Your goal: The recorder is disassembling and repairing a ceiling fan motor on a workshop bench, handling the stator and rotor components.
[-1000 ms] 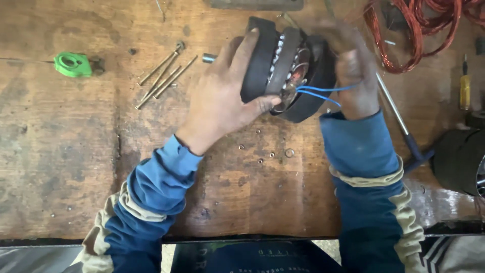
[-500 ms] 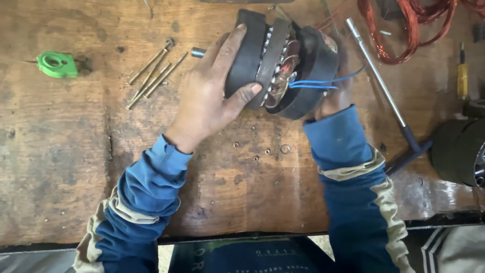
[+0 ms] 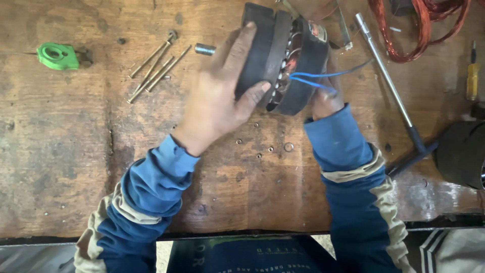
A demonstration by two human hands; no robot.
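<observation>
Both hands, left hand (image 3: pixel 214 103) and right hand (image 3: pixel 326 98), fingers clamped on motor stator (image 3: pixel 283 55), reseating its housing; next: firm, even pressure.

Right hand (image 3: pixel 323 98) — mostly behind the motor (image 3: pixel 283 55)

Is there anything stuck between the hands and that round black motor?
No, nothing visible. The left hand lies flat against one side of the motor, and the right hand touches its other side, mostly hidden behind it. Only the motor's own blue wires loop near the right hand.
</observation>
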